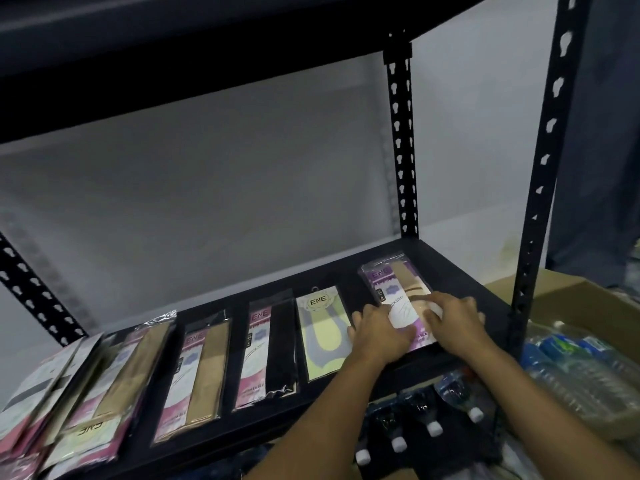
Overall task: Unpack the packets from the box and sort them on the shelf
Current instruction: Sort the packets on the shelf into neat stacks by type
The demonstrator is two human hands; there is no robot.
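At the black metal shelf's (460,268) right end, left hand (379,332) and right hand (457,322) press seemingly flat-fingered on a glossy, rectangular purple packet (393,280).

This looks like a stockroom of a shop. A black metal shelf (540,188) with slotted posts stands at a plain wall (242,185), many packets (266,355) of one brand lie in rows, and a cardboard box (561,299) and wrapped water bottles (581,368) stand beside.

Left hand (379,332) and right hand (457,320) rest on the purple packet (384,278) on the shelf (457,271)
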